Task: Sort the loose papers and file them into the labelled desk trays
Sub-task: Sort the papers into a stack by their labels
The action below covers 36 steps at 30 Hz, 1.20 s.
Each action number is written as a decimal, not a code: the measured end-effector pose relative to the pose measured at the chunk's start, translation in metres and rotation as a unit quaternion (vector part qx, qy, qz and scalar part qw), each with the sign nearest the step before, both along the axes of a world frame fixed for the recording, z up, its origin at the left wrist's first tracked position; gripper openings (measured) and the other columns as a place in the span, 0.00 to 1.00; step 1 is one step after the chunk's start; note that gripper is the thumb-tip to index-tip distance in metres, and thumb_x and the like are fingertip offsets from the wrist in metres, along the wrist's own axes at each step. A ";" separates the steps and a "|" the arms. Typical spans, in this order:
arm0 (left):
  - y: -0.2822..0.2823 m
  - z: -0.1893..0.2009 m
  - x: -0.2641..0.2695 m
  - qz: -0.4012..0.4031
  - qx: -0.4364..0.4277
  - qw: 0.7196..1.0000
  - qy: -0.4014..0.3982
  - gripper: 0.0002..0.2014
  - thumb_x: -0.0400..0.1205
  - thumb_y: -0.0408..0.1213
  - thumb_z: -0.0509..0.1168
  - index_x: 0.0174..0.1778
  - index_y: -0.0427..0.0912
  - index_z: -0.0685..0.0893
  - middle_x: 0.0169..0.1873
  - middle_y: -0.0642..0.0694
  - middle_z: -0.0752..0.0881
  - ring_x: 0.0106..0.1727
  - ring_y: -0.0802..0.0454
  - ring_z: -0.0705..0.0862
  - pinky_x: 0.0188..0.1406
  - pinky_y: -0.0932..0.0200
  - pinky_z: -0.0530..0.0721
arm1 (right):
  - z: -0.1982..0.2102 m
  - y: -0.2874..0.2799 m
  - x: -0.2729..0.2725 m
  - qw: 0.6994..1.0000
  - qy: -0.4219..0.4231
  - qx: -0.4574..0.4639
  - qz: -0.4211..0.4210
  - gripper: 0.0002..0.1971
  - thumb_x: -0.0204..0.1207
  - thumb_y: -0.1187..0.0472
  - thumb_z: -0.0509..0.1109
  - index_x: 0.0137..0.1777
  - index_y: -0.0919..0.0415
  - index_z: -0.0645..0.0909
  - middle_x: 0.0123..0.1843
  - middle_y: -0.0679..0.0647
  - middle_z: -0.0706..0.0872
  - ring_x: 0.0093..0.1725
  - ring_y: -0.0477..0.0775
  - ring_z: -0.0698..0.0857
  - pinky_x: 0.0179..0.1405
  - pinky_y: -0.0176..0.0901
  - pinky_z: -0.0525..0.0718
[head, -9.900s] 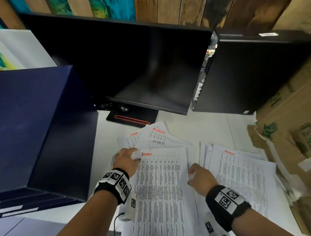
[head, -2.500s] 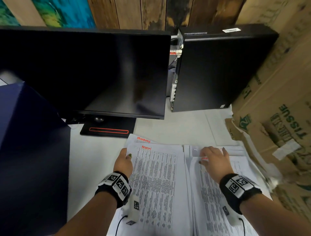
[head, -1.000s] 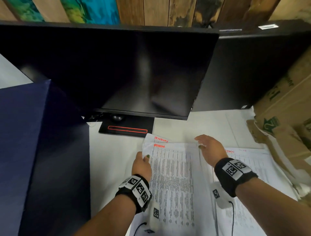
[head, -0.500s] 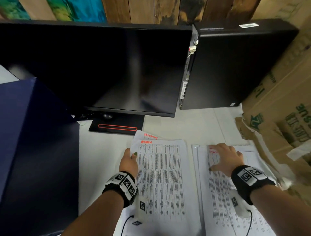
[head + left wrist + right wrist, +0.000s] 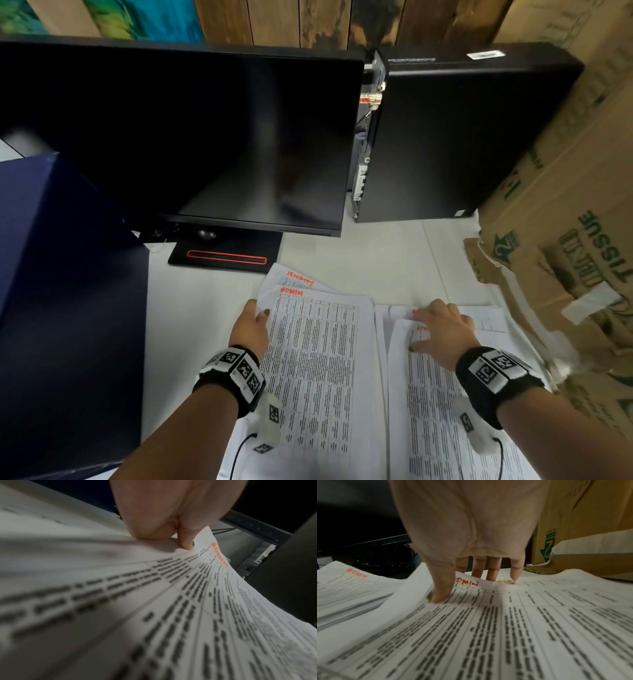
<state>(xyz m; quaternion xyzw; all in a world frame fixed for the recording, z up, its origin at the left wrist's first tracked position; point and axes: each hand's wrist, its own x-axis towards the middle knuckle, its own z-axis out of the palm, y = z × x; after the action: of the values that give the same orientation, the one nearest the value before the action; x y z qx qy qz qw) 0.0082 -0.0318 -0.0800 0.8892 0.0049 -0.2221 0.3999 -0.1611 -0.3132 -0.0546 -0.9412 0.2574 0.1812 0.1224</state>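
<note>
Since the frame half a second back, we note the right hand (image 5: 442,334) has shifted slightly on its stack and the top sheet's upper edge now lifts under it; the left hand (image 5: 251,329) holds as before.

Far left stands a dark blue cabinet (image 5: 61,308), beside it a black monitor (image 5: 191,137) on its stand with an orange-outlined slot.

On the white desk (image 5: 370,263) the left stack of papers (image 5: 318,370) lies in front of the monitor stand. Its top sheet is a printed table headed "ADMIN" in orange; a sheet beneath pokes out at the far end with another orange word we cannot read. We find the left hand gripping this stack at its upper left corner: the thumb (image 5: 186,539) presses on the top sheet, the fingers are curled under the edge and out of sight.

Just right of it, almost touching, lies the right stack of papers (image 5: 442,411). Its top sheet also reads "ADMIN" in the right wrist view. The right hand pinches that sheet's upper edge: thumb on the printed face, fingers (image 5: 494,570) reaching past the raised far edge behind it.

Behind stands a black computer tower (image 5: 462,137). Far right are cardboard boxes (image 5: 565,240) printed "TISSUE". We see no labelled trays in these views
</note>
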 end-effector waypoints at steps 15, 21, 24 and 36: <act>0.007 -0.006 0.007 0.027 -0.052 0.998 0.032 0.08 0.87 0.37 0.51 0.47 0.42 0.74 0.38 0.45 0.82 0.43 0.44 0.81 0.49 0.50 0.80 | 0.121 0.025 0.085 0.989 -0.071 0.100 0.079 0.10 0.85 0.58 0.53 0.54 0.50 0.76 0.46 0.52 0.78 0.52 0.54 0.70 0.52 0.41 0.62; 0.013 0.001 0.010 -0.004 -0.070 0.996 0.052 0.07 0.87 0.35 0.53 0.52 0.43 0.76 0.43 0.46 0.82 0.47 0.46 0.80 0.45 0.60 0.72 | 0.134 0.060 0.117 0.982 -0.083 0.126 0.115 0.10 0.85 0.58 0.55 0.57 0.51 0.77 0.49 0.54 0.81 0.51 0.54 0.74 0.55 0.40 0.63; 0.017 0.000 0.012 -0.013 -0.072 0.995 0.061 0.09 0.86 0.33 0.53 0.59 0.43 0.77 0.49 0.46 0.82 0.51 0.48 0.79 0.50 0.61 0.71 | 0.115 0.074 0.133 0.977 -0.089 0.160 0.106 0.10 0.85 0.59 0.54 0.57 0.56 0.77 0.53 0.58 0.85 0.54 0.60 0.82 0.63 0.47 0.70; 0.023 0.014 0.002 -0.017 -0.205 0.968 0.142 0.12 0.86 0.50 0.55 0.60 0.50 0.75 0.53 0.51 0.84 0.54 0.55 0.82 0.56 0.57 0.77 | 0.019 0.143 0.137 0.983 -0.134 0.121 0.012 0.19 0.79 0.72 0.56 0.61 0.50 0.77 0.49 0.51 0.85 0.51 0.56 0.83 0.59 0.52 0.79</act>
<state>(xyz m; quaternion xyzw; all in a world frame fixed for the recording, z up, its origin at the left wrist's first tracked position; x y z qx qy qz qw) 0.0107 -0.0087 -0.0662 0.7476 0.0008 -0.3487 0.5652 -0.0236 -0.1699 -0.0359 -0.9382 0.2033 0.0850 0.2668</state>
